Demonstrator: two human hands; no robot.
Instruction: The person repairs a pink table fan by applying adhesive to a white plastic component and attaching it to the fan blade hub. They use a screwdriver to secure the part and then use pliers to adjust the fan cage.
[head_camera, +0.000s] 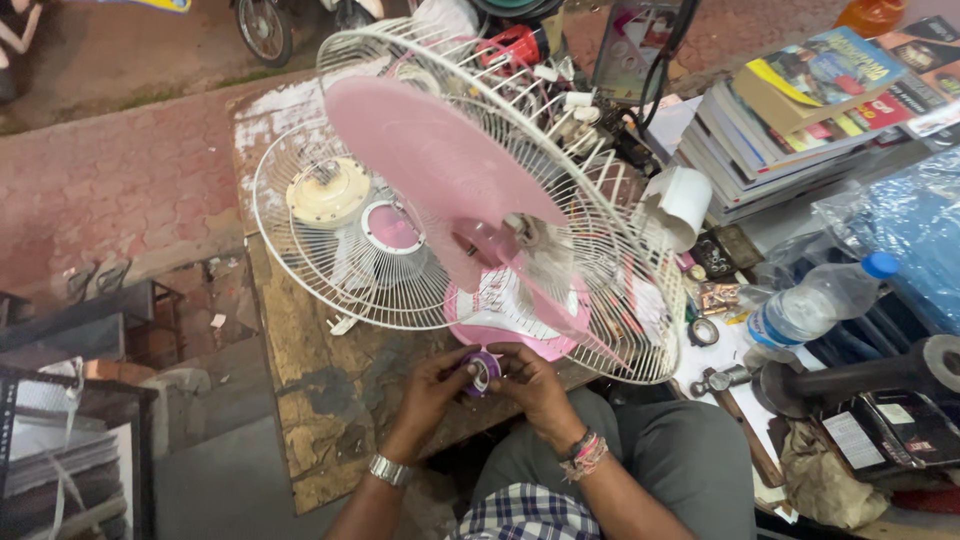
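A small purple round part sits between both my hands at the near edge of the wooden worktop. My left hand pinches it from the left, and my right hand grips it from the right. Just beyond them lies a fan with pink blades inside a white wire guard, resting on its pink base. A second white guard lies flat to the left, with a cream motor cap and a pink ring on it.
A stack of books stands at the back right. A plastic water bottle, a white tape roll, small tools and a blue plastic bag crowd the right side. Brick pavement lies left, metal frames at lower left.
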